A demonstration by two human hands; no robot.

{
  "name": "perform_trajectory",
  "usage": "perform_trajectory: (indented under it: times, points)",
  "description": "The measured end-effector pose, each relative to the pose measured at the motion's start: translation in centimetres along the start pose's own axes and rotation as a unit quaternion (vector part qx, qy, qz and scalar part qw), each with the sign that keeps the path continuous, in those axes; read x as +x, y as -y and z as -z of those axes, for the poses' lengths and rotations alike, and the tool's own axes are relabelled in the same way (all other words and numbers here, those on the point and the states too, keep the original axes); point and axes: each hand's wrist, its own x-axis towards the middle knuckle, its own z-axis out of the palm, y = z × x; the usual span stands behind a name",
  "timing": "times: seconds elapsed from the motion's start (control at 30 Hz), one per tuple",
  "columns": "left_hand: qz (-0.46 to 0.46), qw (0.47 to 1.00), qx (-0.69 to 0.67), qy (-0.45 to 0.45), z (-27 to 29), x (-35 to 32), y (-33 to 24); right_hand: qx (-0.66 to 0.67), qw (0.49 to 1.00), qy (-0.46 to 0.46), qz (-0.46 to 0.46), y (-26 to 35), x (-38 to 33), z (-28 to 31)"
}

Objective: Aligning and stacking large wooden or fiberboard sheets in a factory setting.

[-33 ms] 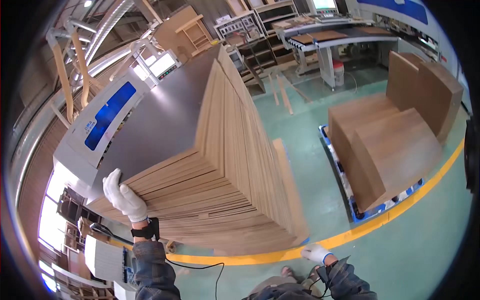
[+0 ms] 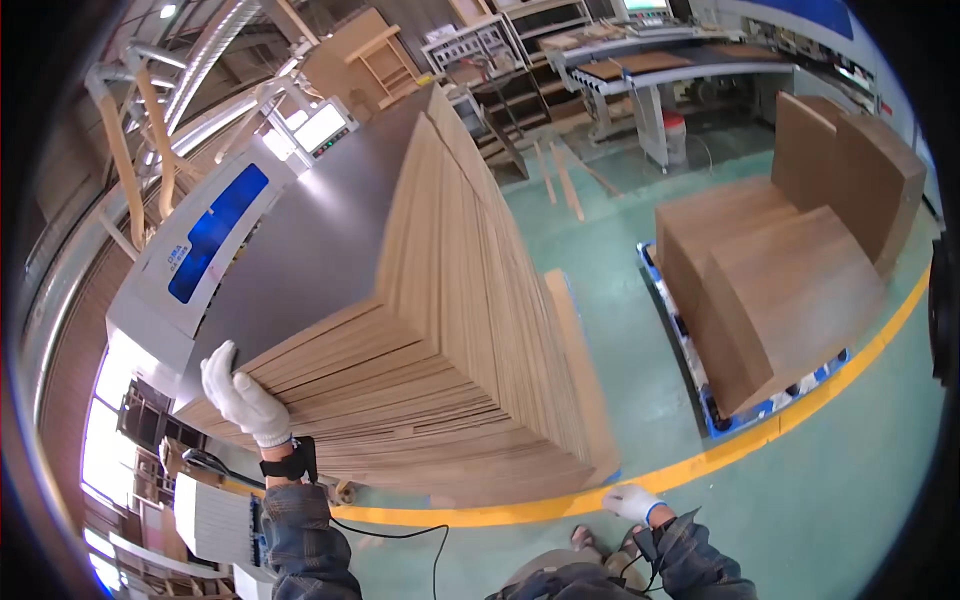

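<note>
A tall stack of large brown boards stands in front of me, with a dark, smooth top board. My left hand, in a white knit glove, rests against the near left edge of the stack. Its fingers are stretched out and reach just over the top edge; the palm lies along the board ends. Low at the right hangs my right hand, also white-gloved, near the stack's bottom corner and apart from it. Its fingers are loosely bent, with nothing visible in them.
Brown panels are piled on a blue-edged pallet at the right. A yellow floor line curves past my feet. A white and blue machine stands behind the stack at the left. Wood strips lie on the green floor. A black cable hangs between my arms.
The view has shifted slightly, so the stack sits a little further left in it. Both hands keep nearly the same place and pose.
</note>
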Motion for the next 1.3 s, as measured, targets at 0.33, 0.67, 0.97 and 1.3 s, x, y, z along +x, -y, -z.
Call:
perform_trajectory:
  times: [0.33,0.67,0.97,1.3]
  points:
    - [0.153,0.975,-0.143,0.079,-1.3,2.8,1.3,0.122,0.986,-0.049,-0.102,-6.8,4.4,-5.7]
    - [0.161,0.981,0.028,0.109,5.2,-11.4,-8.9,-0.042,0.987,-0.153,-0.024,-30.4,8.1,-21.3]
    - [-0.003,0.473,-0.302,0.828,6.6,-51.3,-30.4,0.369,0.874,-0.256,-0.183,-35.6,18.9,-19.7]
    - [-0.027,0.514,-0.358,0.779,7.1,-82.0,-41.2,0.481,0.825,-0.296,0.025,-43.7,34.9,-27.2]
